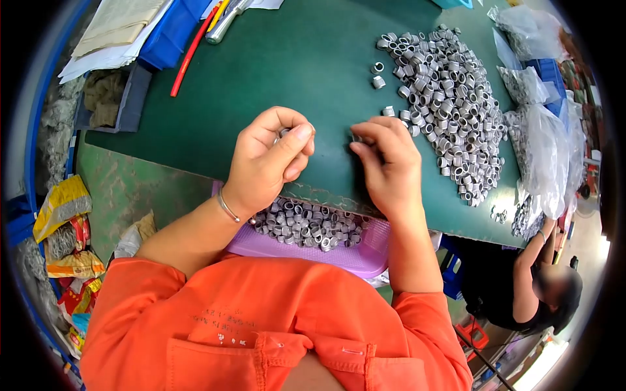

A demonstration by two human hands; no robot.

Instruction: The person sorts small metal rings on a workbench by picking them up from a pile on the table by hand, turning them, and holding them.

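Over the green table (306,78), my left hand (267,156) is curled closed. A bit of a small grey metal ring shows between its thumb and fingers, and the rest of its grip is hidden. To the right of it, my right hand (394,163) has thumb and forefinger brought together in a pinch; a small dark-grey bit shows at the fingertips, too small to name. Just beyond the right hand, a large heap of short grey metal rings (450,98) spreads over the table. Below both hands, a purple basket (372,251) holds more such rings (310,225).
A red pencil (189,62) and a silver tool (225,23) lie at the back left, near a blue bin (173,32) and a grey box (130,104). Clear plastic bags (544,150) line the right side. Another person (515,280) is at the right.
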